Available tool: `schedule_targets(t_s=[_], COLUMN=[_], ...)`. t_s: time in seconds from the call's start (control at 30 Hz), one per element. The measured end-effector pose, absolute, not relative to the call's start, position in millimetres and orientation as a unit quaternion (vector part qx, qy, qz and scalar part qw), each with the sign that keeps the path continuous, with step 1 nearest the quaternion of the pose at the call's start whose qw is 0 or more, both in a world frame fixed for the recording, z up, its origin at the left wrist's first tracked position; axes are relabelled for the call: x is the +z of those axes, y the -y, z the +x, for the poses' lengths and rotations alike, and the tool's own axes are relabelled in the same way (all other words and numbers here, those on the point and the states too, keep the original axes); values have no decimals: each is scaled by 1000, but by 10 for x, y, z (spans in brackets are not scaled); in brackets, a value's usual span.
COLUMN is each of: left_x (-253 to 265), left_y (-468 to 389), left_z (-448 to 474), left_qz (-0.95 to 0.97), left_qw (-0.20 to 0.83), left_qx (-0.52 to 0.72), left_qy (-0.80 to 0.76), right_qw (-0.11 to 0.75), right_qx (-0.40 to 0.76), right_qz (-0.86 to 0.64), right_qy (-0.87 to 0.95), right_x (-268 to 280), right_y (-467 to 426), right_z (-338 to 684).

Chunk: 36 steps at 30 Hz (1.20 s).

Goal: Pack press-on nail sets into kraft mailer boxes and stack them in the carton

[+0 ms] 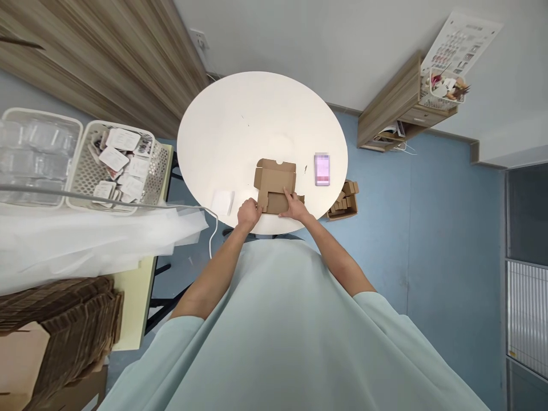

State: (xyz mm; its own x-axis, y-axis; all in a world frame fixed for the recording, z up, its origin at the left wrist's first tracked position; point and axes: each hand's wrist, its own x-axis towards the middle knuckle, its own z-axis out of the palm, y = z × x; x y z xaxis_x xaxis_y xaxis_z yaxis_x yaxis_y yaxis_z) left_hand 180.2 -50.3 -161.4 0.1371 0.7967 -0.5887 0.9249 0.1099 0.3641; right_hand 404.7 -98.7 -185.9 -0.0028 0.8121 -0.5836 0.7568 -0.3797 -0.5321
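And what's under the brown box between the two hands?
The white table shows around the brown box, so it probably sits on that. Right beneath, the box covers everything, so I can't tell if something flat is there.

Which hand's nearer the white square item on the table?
Left. The left hand is just right of the white square item, at the near-left corner of the cardboard box; the right hand is farther off, on the box's right side.
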Motion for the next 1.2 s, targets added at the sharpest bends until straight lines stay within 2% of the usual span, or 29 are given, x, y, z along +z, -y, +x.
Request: schedule_targets(t_s=[0.33, 0.57, 0.67, 0.8, 0.87, 1.03, 1.2], left_x=[-1690, -1601, -1573, -1592, -1613, -1636, -1622], left_y=[519, 529, 522, 530, 537, 541, 534], left_z=[1859, 1981, 1997, 1989, 1987, 1997, 2000], left_qz=[664, 657, 652, 652, 656, 657, 655], left_qw=[313, 294, 297, 302, 299, 295, 295], left_qx=[-158, -172, -177, -173, -167, -170, -178], left_qy=[-660, -672, -675, -674, -673, -672, -673], right_qw=[-25, -32, -9, 115, 145, 77, 82], right_qx=[419, 422, 419, 333, 287, 352, 375], right_qz=[-698, -696, -702, -767, -815, -849, -840], right_qy=[581, 579, 575, 536, 481, 386, 383], right_x=[-1719, -1675, -1652, -1652, -1682, -1811, -1827], right_y=[918, 893, 946, 1170, 1301, 1472, 1463], right_z=[4059, 4033, 4053, 4203, 4311, 4444, 4350])
